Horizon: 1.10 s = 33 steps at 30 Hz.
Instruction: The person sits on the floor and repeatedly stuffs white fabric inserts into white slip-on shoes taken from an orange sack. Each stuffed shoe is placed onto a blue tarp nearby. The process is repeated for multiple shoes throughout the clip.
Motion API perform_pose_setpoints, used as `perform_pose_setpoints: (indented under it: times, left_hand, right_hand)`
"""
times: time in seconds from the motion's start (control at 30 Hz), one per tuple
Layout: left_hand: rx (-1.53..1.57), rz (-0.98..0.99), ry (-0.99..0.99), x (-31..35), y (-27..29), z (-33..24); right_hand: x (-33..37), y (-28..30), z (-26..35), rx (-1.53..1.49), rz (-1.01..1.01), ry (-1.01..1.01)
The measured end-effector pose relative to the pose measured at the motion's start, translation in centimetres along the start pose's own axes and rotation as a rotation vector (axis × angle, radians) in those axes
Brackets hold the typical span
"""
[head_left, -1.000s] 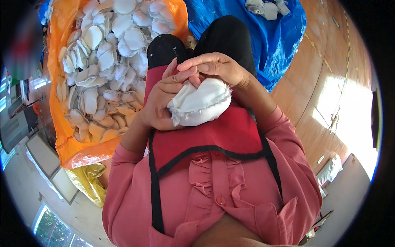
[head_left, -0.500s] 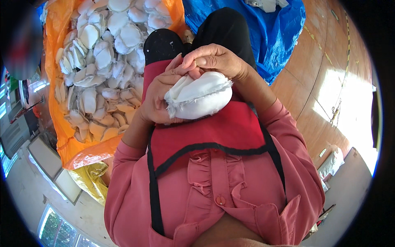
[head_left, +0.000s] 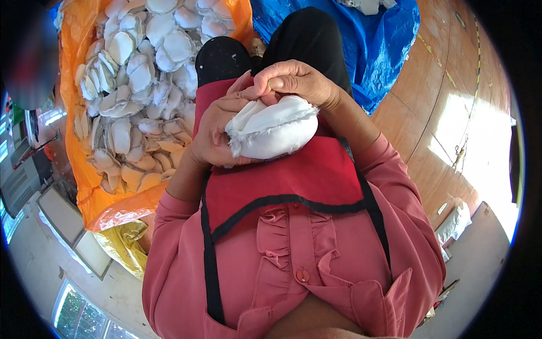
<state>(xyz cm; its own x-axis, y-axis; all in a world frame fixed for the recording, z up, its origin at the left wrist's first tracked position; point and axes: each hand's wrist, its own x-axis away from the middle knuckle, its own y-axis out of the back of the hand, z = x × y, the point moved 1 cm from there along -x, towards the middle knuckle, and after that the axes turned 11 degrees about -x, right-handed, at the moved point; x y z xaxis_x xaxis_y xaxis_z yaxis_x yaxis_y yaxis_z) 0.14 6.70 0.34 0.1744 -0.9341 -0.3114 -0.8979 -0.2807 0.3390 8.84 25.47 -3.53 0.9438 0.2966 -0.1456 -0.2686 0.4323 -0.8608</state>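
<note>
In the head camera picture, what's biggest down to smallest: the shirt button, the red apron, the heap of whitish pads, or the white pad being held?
As they look there:
1. Heap of whitish pads, cut off at the top
2. Red apron
3. Held white pad
4. Shirt button

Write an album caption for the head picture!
Left hand holds a rounded, fuzzy-edged white fabric pad, right hand at its top, near an orange plastic sheet heaped with pale rounded pads.

The apron [head_left: 282, 178] is red with black edging; over it, a white pad [head_left: 278, 137]; left of it, orange sheeting [head_left: 86, 178]; beyond it, blue sheeting [head_left: 375, 59].
</note>
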Motion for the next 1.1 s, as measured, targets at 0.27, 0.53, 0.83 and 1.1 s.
perform_pose_setpoints:
  times: [0.27, 0.53, 0.83, 1.1]
  left_hand:
    - [0.026, 0.03, 0.003, -0.1, 0.0, -0.1]
    - [0.113, 0.033, 0.093, 0.0, -0.3, -0.4]
    - [0.164, 0.033, 0.079, 0.2, -0.4, -0.2]
    - [0.219, 0.001, 0.199, 0.3, -0.4, -0.9]
  right_hand:
    - [0.0, -0.4, 0.6, -0.081, 0.088, -0.064]
    - [0.3, 0.2, 0.7, -0.063, 0.064, -0.118]
    - [0.4, 0.6, 0.8, -0.01, 0.075, -0.124]
    - [0.6, 0.7, 0.4, -0.046, 0.071, -0.079]
